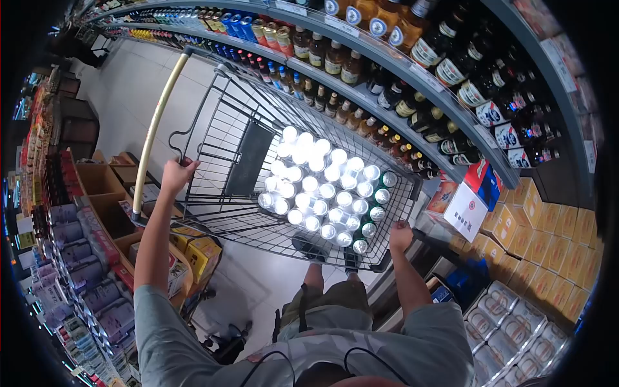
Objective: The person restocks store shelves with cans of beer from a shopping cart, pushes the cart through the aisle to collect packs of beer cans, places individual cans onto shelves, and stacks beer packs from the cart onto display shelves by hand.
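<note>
A wire shopping cart (248,158) stands sideways in front of me, its pale yellow handle (157,116) at the left. Inside it, many cans (325,191) stand upright in rows, their tops washed out by glare; a few at the right side show green. My left hand (179,175) is closed on the cart's wire frame just inside the handle. At the opposite end, my right hand (401,237) is closed around the cart's rim near the front corner. The exact grip of its fingers is partly hidden.
Shelves of bottles (335,58) and cans (267,32) curve along the cart's far side. Stacked yellow cartons (548,238) and wrapped can packs (512,329) stand at the right. Boxes (106,200) and shelved goods line the left. Tiled floor (129,71) shows beyond the handle.
</note>
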Demonstrator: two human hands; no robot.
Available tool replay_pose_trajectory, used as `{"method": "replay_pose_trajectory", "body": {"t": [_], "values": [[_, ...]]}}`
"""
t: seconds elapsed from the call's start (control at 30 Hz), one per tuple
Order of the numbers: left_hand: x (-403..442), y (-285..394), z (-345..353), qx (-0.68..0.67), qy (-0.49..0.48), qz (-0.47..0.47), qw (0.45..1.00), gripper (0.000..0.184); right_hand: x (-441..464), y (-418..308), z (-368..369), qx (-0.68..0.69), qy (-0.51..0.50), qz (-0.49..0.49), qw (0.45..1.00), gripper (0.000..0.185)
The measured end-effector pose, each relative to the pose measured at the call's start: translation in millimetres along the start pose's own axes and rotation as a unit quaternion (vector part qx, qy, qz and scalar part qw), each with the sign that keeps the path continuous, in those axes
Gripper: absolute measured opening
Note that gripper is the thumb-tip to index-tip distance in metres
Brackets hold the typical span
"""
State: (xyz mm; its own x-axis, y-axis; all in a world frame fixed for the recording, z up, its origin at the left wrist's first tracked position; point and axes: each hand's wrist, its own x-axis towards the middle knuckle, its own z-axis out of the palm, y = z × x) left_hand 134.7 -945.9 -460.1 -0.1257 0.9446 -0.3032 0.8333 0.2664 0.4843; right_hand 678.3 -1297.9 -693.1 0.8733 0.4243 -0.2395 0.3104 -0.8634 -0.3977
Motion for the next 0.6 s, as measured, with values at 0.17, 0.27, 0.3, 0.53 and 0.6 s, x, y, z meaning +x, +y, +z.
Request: {"method": "replay_pose_trajectory", "body": {"t": [0.17, 0.27, 0.3, 0.53, 0.6], "values": [[30.0, -35.3, -35.3, -0.011, 0.009, -0.012, 1.000, 0.030, -8.0, -52.8, 31.5, -0.003, 0.005, -0.042, 0.999, 0.017], [45.4, -50.6, -57.0, -0.004, 0.015, -0.033, 0.999, 0.030, -13.9, -93.1, 40.9, 0.002, -0.014, -0.041, 0.999, 0.019], [48.7, -55.7, -61.9, 0.001, 0.015, -0.040, 0.999, 0.031, -14.1, -99.1, 47.8, 0.001, -0.012, -0.051, 0.999, 0.019], [84.3, -106.0, -103.3, -0.023, 0.035, -0.059, 0.997, 0.031, -17.2, -163.9, 90.9, -0.021, -0.012, -0.112, 0.993, 0.019], [93.1, -122.2, -113.7, -0.017, 0.039, -0.070, 0.997, 0.031, -18.2, -184.8, 101.9, -0.010, -0.015, -0.129, 0.992, 0.018]]}}
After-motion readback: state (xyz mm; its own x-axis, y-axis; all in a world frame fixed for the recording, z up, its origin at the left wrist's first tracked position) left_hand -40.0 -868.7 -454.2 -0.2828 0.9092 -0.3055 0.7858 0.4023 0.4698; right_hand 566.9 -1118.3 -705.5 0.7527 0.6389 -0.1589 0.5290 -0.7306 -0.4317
